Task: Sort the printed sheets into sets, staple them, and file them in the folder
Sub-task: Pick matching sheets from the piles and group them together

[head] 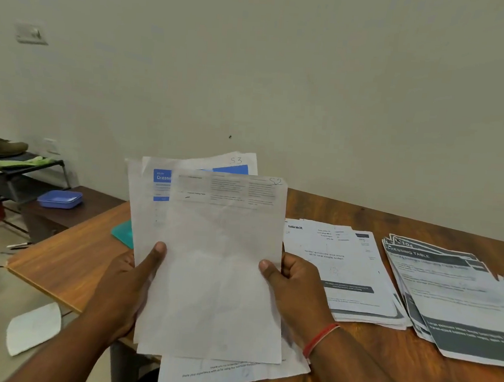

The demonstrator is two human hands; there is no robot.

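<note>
Both hands, left [130, 283] and right [293, 284], grip a fanned bundle of white printed sheets [217, 266] at frame centre. Two more paper stacks [352, 274] lie right on the wooden surface [68, 254].

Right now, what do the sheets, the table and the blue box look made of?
The sheets look like thin matte paper: faint print shows through. The table seems wood or wood-look laminate, satin, with visible grain. The blue box is probably plastic: smooth, evenly coloured, softly shiny.
</note>
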